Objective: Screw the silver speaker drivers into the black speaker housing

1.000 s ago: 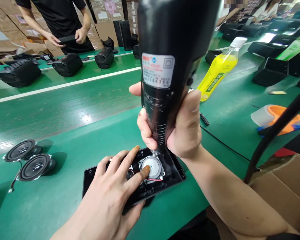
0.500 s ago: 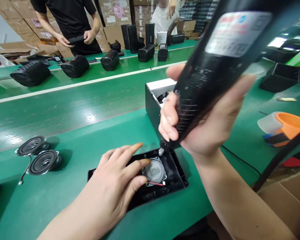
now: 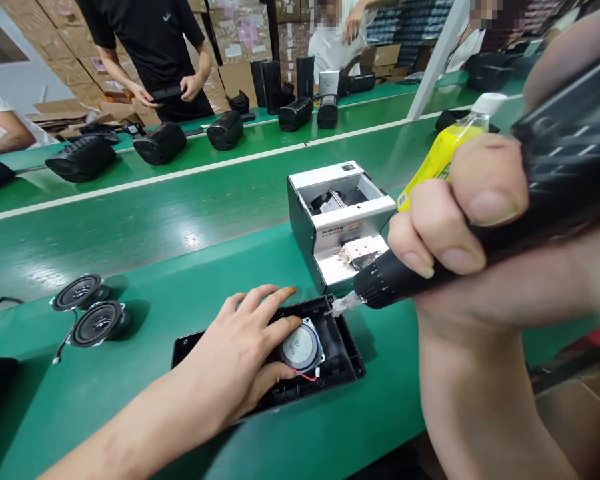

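Note:
A small round speaker (image 3: 301, 347) with a red wire and white plug lies magnet side up in a shallow black plastic housing (image 3: 340, 373). My left hand (image 3: 250, 340) spans the housing, thumb and index finger against opposite edges of the speaker; its other fingers stretch toward the far rim. In my right hand (image 3: 460, 207) is a black electric screwdriver (image 3: 393, 280), tilted, its tip wrapped in something clear. That tip reaches the far right corner of the housing; whether a screw sits there is too small to tell. A silver-and-black screw feeder (image 3: 340, 220) stands just behind.
Two more speakers (image 3: 97, 323) lie at left on the green bench. Beyond runs a green conveyor (image 3: 130, 227) with several black speaker cabinets (image 3: 160, 143) along its far side. A yellow bottle (image 3: 440, 150) stands behind my right hand. Co-workers (image 3: 150, 53) are across the line.
The screwdriver has swung from steep to a lower slant, its body moving right. The screw feeder and bottle now show. My left hand stays at the speaker.

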### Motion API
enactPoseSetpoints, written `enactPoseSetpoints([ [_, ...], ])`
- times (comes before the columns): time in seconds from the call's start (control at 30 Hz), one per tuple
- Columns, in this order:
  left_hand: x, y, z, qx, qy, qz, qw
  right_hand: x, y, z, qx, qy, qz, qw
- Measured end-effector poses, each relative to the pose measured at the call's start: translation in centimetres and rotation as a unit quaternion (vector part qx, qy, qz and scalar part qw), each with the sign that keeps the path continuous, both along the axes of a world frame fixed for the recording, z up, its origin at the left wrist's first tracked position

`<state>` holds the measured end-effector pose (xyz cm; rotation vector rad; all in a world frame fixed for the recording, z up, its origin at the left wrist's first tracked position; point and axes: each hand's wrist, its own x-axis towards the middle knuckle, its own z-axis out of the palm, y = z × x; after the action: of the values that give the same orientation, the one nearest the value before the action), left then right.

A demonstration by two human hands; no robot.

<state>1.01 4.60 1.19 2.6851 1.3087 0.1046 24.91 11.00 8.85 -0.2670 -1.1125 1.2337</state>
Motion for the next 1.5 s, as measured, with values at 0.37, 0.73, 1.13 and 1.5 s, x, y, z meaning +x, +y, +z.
enactPoseSetpoints([
  [0.37, 0.3, 0.6, 1.2, -0.043, 0.017, -0.063, 0.997, 0.1, 0.2, -0.3, -0.002, 0.01, 0.009, 1.0],
  [0.73, 0.1, 0.4, 0.3, -0.043, -0.033, -0.053, 0.997, -2.3, 0.1, -0.5, -0.082, -0.038, 0.004, 0.996],
  [1.13, -0.2, 0.6, -0.3, -0.027, -0.042, -0.053, 0.997, -5.7, 0.7, -4.2, -0.04, -0.063, 0.044, 0.996],
  [1.5, 0.0, 0.6, -0.4, -0.024, -0.047, -0.042, 0.998, -6.2, 1.4, -5.6, -0.037, -0.085, 0.061, 0.994],
])
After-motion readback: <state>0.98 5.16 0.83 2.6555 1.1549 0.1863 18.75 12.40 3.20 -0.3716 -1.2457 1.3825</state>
